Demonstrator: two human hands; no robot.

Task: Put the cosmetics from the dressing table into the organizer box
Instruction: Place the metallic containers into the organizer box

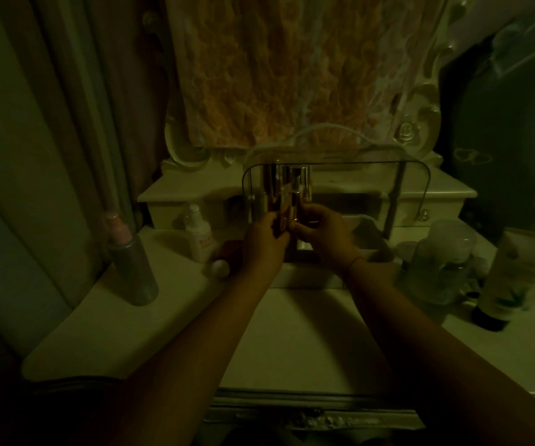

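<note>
Hands meet at the clear organizer box (324,175): left hand (261,243) and right hand (324,236) apparently clasp gold bottles (287,201) in its left side. Silver spray bottle (131,265), white bottle (199,235) and clear jar (443,262) remain outside on the dressing table (298,333).

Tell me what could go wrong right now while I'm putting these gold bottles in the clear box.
Both hands, left hand and right hand, crowd the gold bottles inside the clear organizer box, so one could tip its neighbours. The left wrist is close to the white bottle and could knock it. Dim light makes gaps hard to judge.
</note>
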